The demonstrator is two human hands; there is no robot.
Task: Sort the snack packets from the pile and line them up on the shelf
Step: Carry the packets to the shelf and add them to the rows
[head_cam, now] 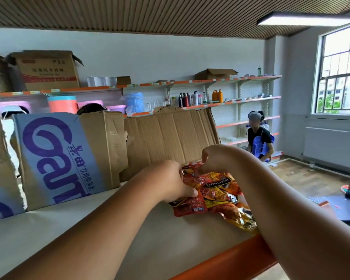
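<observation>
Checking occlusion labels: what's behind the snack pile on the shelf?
A brown cardboard sheet stands behind the snack packets, on the shelf. The left hand and right hand cover the pile's back edge; contact with the sheet is hidden.

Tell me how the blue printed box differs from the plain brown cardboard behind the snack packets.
The blue printed box carries large purple lettering on a light blue panel; the plain brown cardboard has no print. The box stands left of the snack packets, the cardboard directly behind them. The cardboard shows vertical ribs; the box's printed face looks smooth. Both stand upright on the shelf.
</observation>
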